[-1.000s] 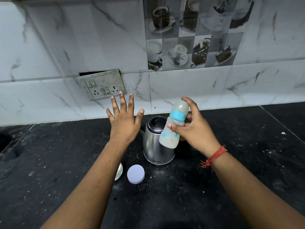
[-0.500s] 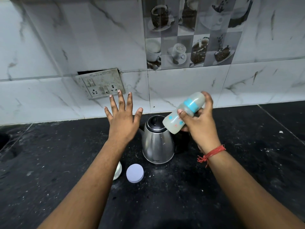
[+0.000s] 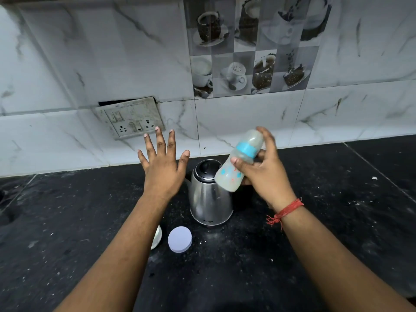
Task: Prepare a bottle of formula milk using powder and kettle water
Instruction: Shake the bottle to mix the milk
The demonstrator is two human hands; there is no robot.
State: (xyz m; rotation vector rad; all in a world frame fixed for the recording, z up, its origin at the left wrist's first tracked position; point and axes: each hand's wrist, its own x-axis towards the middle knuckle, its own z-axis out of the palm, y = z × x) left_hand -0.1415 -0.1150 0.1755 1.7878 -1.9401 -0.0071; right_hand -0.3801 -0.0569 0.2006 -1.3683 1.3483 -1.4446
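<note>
My right hand (image 3: 264, 174) grips a baby bottle (image 3: 238, 162) with a blue collar and a clear cap, tilted with its cap up and to the right. The bottle holds a whitish liquid. It hangs in the air just above and to the right of a steel kettle (image 3: 209, 199) with a black lid, which stands on the black counter (image 3: 315, 233). My left hand (image 3: 163, 167) hovers to the left of the kettle with its fingers spread and holds nothing.
A round pale lid (image 3: 179, 239) lies flat on the counter in front of the kettle. Beside it a whitish container (image 3: 157, 237) is mostly hidden by my left forearm. A switch and socket plate (image 3: 130, 118) sits on the marble wall behind.
The bottle has swung from nearly upright to strongly tilted, then part of the way back, moving within my right hand's grip. My left hand has stayed spread in the same place.
</note>
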